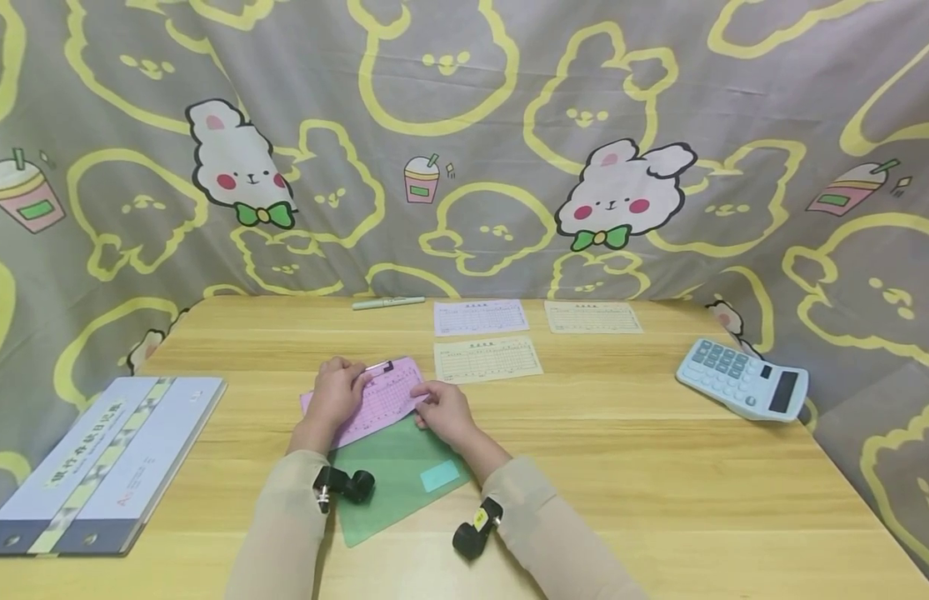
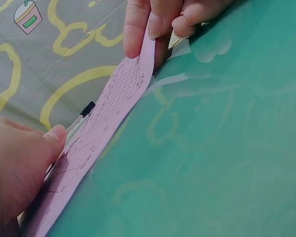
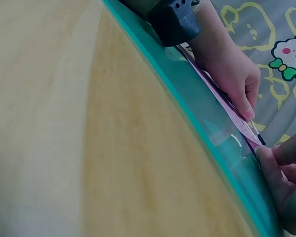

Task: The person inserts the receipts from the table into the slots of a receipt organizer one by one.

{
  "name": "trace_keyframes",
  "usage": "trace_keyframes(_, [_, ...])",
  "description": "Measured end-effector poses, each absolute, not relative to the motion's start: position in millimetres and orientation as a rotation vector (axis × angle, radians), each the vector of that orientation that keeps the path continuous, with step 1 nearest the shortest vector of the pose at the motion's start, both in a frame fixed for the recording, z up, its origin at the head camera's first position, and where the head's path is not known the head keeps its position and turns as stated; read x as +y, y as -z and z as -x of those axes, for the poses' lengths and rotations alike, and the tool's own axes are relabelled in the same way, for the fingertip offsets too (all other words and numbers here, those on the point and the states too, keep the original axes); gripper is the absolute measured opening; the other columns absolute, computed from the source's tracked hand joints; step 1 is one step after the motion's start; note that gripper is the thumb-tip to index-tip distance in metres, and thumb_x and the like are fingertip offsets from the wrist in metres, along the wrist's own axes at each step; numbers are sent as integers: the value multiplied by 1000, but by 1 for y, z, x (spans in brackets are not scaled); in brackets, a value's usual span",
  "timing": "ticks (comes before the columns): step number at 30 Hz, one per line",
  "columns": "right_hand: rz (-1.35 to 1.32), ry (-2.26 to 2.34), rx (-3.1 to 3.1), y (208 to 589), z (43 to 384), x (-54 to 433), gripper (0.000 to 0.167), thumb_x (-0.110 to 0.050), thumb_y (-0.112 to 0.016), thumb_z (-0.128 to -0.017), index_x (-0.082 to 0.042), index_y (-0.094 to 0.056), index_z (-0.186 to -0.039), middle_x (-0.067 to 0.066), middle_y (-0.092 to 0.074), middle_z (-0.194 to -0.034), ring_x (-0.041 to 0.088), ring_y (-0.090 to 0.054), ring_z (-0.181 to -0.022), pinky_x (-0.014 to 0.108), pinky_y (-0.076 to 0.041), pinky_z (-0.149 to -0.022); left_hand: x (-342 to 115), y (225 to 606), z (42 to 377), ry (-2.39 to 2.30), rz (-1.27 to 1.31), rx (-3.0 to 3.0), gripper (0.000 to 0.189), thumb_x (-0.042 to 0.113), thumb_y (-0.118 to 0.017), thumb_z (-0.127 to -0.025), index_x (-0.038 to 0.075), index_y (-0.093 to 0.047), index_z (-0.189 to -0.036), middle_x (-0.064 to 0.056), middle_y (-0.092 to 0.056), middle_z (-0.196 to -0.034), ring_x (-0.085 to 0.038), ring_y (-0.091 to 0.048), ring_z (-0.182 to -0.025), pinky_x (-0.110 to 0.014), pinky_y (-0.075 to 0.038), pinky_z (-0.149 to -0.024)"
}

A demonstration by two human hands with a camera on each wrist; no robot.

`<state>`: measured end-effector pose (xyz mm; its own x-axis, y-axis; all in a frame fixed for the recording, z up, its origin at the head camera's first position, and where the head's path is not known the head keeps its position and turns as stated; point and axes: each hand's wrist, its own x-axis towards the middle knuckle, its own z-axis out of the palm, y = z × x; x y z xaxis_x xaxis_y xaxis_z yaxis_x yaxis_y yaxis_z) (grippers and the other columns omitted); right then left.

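Note:
A pink printed form (image 1: 377, 404) lies on the upper part of a translucent green folder (image 1: 389, 487), tilted slightly. At the form's top edge is a thin metal clip (image 1: 379, 367) with a black end. My left hand (image 1: 335, 393) is at the upper left of the form; its thumb pinches the clip, as the left wrist view shows. The form's right corner is pinched between thumb and fingers of my right hand (image 1: 447, 410), and the paper bends up there. Parts of the form's left side are hidden under my left hand.
Behind the hands lie a lilac form (image 1: 481, 317) and two pale yellow forms (image 1: 488, 362), (image 1: 593, 317). A pen (image 1: 389, 303) rests at the far edge. A light blue calculator (image 1: 741, 379) lies right, a thick blue-grey account book (image 1: 164, 450) left. Patterned cloth (image 1: 494, 150) hangs behind.

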<state>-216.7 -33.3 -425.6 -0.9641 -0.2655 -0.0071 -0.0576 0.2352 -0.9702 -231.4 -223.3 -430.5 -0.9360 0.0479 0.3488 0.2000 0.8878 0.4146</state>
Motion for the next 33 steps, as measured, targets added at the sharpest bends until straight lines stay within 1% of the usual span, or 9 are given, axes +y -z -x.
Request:
trace_keyframes(7, [224,1759,2412,421,217,-38,18,6,-52,-76,-2,-62,-90,4,-56,-62,10,-49,-45,20,-42,-43,-224,431,231,670,188,-2700,26,17,-56,-84,-3,-62,-100,-18,-50,-89,-34,-43,-87,-44,-33,-79])
trace_keyframes(11, [194,1717,2478,420,217,-41,17,4,-55,-76,-3,-63,-89,1,-57,-64,9,-49,-44,20,-42,-42,-224,431,231,677,190,-2695,26,16,-56,-84,-4,-61,-100,-19,-50,-89,-34,-43,-87,-44,-33,-78])
trace_keyframes(18, [119,1702,2507,420,218,-45,17,3,-56,-75,-4,-64,-88,0,-58,-62,9,-48,-41,19,-41,-39,-225,430,230,685,194,-2683,25,15,-56,-83,-4,-62,-99,-18,-51,-88,-33,-43,-86,-43,-33,-77])
trace_keyframes(25, [144,1634,2549,418,220,-47,15,1,-55,-76,-3,-64,-88,-2,-58,-63,10,-49,-42,20,-40,-39,-226,432,231,682,196,-2680,24,15,-56,-83,-3,-62,-98,-18,-51,-87,-33,-43,-86,-43,-33,-78])
trace_keyframes(33, [158,1542,2567,416,223,-47,16,0,-53,-78,-4,-63,-90,-3,-57,-62,11,-49,-42,21,-39,-39,-225,431,232,696,192,-2698,27,16,-55,-84,-4,-61,-101,-18,-50,-88,-33,-42,-87,-43,-33,-79])
